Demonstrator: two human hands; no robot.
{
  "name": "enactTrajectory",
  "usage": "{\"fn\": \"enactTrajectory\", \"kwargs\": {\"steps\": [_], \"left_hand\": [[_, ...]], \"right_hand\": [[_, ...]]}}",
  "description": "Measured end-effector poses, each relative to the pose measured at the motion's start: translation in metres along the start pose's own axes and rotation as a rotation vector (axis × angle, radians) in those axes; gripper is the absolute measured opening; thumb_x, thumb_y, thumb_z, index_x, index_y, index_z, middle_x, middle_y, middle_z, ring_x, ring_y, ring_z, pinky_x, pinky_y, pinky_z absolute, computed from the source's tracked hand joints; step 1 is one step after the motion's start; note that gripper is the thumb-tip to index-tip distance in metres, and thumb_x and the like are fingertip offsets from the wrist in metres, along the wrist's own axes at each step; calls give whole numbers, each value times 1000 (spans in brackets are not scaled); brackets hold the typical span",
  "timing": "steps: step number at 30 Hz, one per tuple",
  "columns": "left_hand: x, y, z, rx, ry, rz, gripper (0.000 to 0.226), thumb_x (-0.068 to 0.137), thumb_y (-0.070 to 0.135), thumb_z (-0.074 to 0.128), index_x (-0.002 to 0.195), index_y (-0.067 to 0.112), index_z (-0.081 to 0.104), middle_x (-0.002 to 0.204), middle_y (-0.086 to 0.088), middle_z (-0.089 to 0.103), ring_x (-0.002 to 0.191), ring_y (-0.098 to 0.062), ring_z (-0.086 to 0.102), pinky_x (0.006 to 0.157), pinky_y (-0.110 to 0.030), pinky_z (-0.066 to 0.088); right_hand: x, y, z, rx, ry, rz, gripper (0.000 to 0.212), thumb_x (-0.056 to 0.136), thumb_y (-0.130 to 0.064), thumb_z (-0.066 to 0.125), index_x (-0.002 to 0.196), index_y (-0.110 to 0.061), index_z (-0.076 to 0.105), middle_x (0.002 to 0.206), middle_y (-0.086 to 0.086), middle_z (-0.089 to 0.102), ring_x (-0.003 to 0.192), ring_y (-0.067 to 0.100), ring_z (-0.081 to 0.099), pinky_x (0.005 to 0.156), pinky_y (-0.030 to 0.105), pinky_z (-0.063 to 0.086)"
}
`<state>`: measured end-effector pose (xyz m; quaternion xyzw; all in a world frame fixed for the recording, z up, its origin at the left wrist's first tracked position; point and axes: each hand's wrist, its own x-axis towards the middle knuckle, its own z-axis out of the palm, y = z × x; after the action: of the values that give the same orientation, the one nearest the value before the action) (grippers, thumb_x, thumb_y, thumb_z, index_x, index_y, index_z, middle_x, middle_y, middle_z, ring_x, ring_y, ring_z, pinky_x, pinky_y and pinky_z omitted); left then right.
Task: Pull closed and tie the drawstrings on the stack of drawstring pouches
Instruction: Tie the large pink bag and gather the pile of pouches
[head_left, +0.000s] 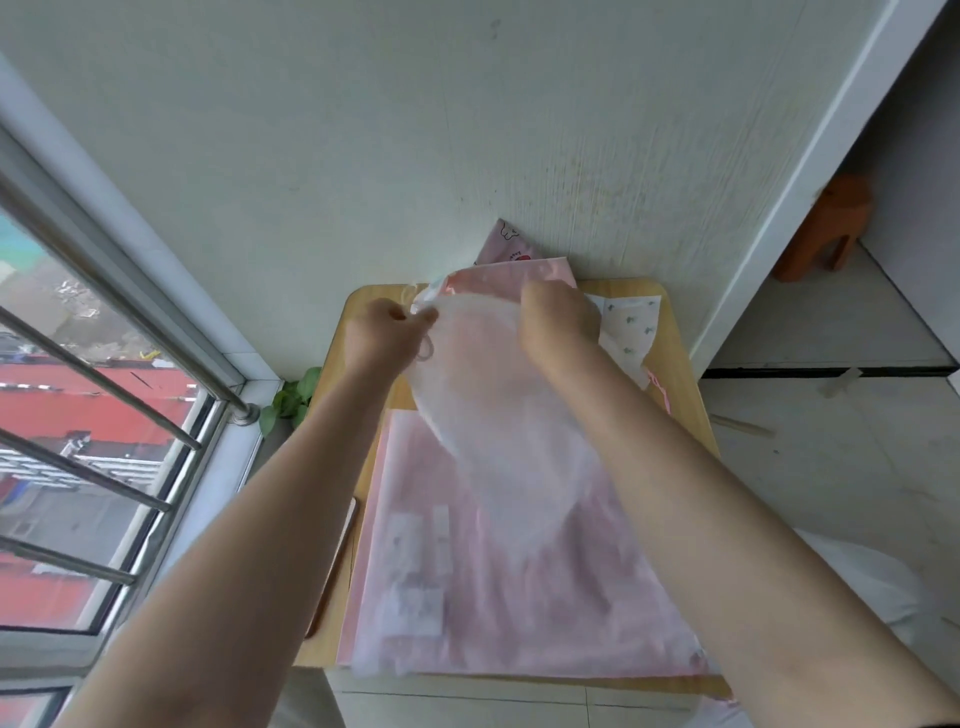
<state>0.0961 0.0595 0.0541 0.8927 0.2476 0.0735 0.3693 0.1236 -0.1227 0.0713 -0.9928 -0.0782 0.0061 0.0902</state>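
A translucent white pouch (498, 415) is lifted above a small wooden table (685, 395). My left hand (387, 332) pinches its top left corner, where a thin drawstring loop hangs. My right hand (558, 325) grips the pouch's upper right edge. Under it lies a stack of pink and frosted pouches (467, 587) covering the near half of the table. More pouches lie at the far end: a pink one (519, 273), a patterned pink one (506, 244) against the wall and a white one with small prints (631, 327).
The table stands against a pale wall (415, 130). A window with metal bars (104, 374) is at the left. Green leaves (293, 397) show by the table's left edge. An orange stool (826, 228) stands at the right on the tiled floor.
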Motion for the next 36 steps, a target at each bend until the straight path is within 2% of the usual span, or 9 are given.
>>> {"fn": "enactTrajectory", "kwargs": {"steps": [3, 6, 9, 14, 17, 21, 24, 28, 36], "left_hand": [[22, -2, 5, -215, 109, -140, 36, 86, 39, 63, 65, 17, 44, 62, 1, 51, 55, -19, 50, 54, -27, 40], [33, -7, 18, -465, 140, -277, 28, 86, 33, 65, 72, 13, 52, 71, -5, 60, 54, -22, 59, 54, -30, 54], [35, -16, 31, -661, 106, -311, 20, 87, 18, 67, 98, 1, 63, 85, -10, 66, 70, -24, 68, 57, -26, 58], [12, -26, 39, -758, 13, -202, 58, 85, 9, 65, 137, 19, 43, 122, 0, 51, 103, -15, 59, 75, -22, 50], [-6, -37, 43, -551, 101, -222, 49, 85, 8, 55, 132, 20, 48, 121, 2, 53, 102, -17, 58, 69, -25, 49], [-37, -62, 60, -64, -79, -53, 22, 86, 10, 51, 95, 23, 67, 104, 1, 68, 86, -18, 60, 67, -27, 45], [-54, -76, 76, 254, -338, 159, 25, 85, 24, 67, 110, 22, 68, 119, -3, 60, 106, -22, 57, 77, -26, 45], [-70, -86, 86, 637, -507, 337, 89, 69, 55, 79, 144, 25, 40, 149, -3, 37, 136, -26, 35, 108, -43, 32], [-79, -85, 78, 776, -471, 276, 102, 68, 65, 74, 149, 25, 27, 141, -7, 42, 132, -30, 40, 104, -48, 35]], "right_hand": [[17, -7, 4, 104, 152, -75, 59, 93, -11, 54, 145, -12, 25, 104, 10, 54, 83, 30, 58, 56, 34, 35], [21, -4, 23, 144, 98, -123, 37, 97, -22, 49, 130, -10, 39, 111, 14, 53, 86, 33, 58, 58, 35, 38], [17, 2, 44, 216, 13, -151, 48, 93, -46, 54, 122, -10, 46, 110, 9, 54, 88, 30, 58, 63, 34, 44], [4, 7, 59, 111, -80, -146, 69, 72, -56, 75, 109, -11, 38, 83, 1, 54, 75, 26, 55, 50, 29, 30], [-3, 7, 62, 36, 4, -142, 23, 86, -25, 63, 85, -13, 44, 68, -1, 42, 79, 31, 61, 50, 26, 26], [-26, 1, 54, 194, -351, -127, 51, 88, -53, 58, 57, -14, 46, 56, 1, 50, 56, 25, 51, 51, 25, 33], [-47, -2, 52, 190, -742, -82, 67, 86, -68, 48, 78, -5, 68, 63, 8, 71, 51, 25, 64, 58, 27, 50], [-49, 15, 64, 101, -407, -20, 31, 95, -28, 52, 113, -3, 59, 99, 10, 67, 86, 33, 67, 67, 30, 45], [-76, 39, 101, -8, -325, -36, 44, 92, 3, 44, 136, -3, 41, 139, 15, 44, 113, 36, 60, 79, 40, 48]]}}
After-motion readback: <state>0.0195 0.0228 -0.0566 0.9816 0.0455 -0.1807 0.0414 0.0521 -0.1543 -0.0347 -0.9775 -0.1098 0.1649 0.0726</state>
